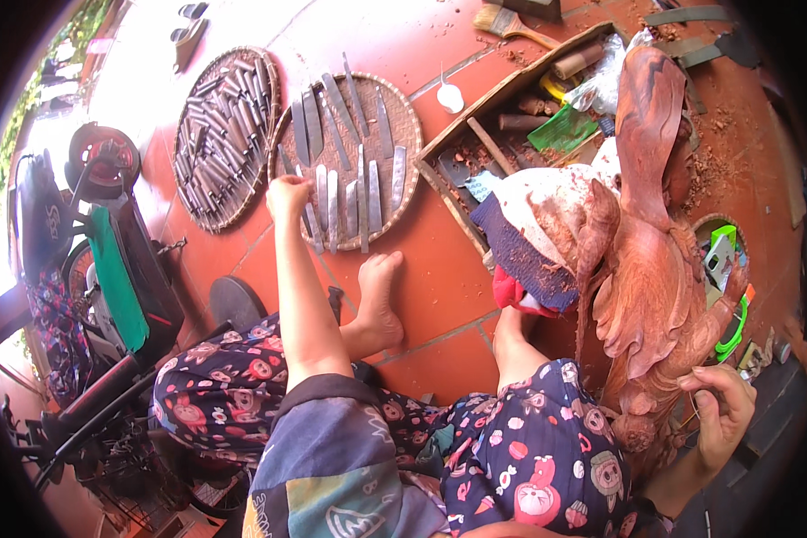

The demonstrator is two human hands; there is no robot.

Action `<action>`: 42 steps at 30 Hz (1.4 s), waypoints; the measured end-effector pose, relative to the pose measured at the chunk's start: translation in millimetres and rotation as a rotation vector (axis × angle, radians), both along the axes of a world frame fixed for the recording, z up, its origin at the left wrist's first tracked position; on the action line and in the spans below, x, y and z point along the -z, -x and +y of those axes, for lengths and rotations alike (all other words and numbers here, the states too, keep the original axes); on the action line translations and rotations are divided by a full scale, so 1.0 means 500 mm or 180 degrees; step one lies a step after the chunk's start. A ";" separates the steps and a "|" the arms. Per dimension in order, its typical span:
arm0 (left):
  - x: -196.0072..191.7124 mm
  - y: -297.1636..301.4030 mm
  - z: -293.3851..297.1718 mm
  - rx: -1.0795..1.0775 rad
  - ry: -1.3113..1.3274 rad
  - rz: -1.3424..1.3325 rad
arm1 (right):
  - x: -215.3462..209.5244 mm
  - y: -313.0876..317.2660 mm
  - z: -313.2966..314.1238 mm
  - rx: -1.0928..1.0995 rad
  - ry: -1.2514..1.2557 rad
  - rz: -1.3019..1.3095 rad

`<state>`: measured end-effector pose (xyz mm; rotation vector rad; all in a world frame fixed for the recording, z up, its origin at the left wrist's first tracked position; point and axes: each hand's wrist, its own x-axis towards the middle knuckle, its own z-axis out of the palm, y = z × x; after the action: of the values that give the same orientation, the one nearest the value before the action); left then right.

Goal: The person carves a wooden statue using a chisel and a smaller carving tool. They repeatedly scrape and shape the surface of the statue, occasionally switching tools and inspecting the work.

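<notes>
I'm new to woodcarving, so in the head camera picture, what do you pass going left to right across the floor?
Parked motorbike → woven tray crowded with small chisels → woven tray of larger blades, where the left hand reaches → wooden toolbox → reddish wooden carving, with the right hand at its lower edge.

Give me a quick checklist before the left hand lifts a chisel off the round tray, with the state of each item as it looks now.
1. Left hand at the woven tray: ok, its fingers rest at the tray's near-left edge among the chisels.
2. Grip closed on one chisel: cannot tell, the fingers hide the contact.
3. Chisels lying apart: ok, they lie side by side in rows.
4. Right hand steadying the wood carving: ok, it touches the carving's lower edge; a thin tool in it is unclear.
5. Bare foot out of the way: ok, it sits on the tiled floor just below the tray.
</notes>
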<state>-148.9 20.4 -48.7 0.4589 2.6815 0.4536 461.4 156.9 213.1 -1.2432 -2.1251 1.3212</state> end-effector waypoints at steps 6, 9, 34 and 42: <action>0.043 -0.084 -0.047 0.0505 0.1039 0.1026 | 0.004 0.010 -0.013 0.0203 -0.0083 0.0037; 0.099 -0.052 -0.067 0.0693 0.0740 0.1179 | -0.015 0.008 -0.008 0.0235 -0.0202 -0.0020; -0.578 -0.718 0.334 0.2491 -0.1824 -0.2846 | -0.038 0.055 0.163 -0.0491 -0.3899 -0.0127; -0.577 -0.855 0.358 0.2859 -0.3085 -0.1894 | -0.044 -0.012 0.240 -0.0635 -0.1860 0.0867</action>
<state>278.4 199.2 239.8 1.4063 1.3282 1.2927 467.3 277.2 235.1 -0.5937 -2.2353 0.7801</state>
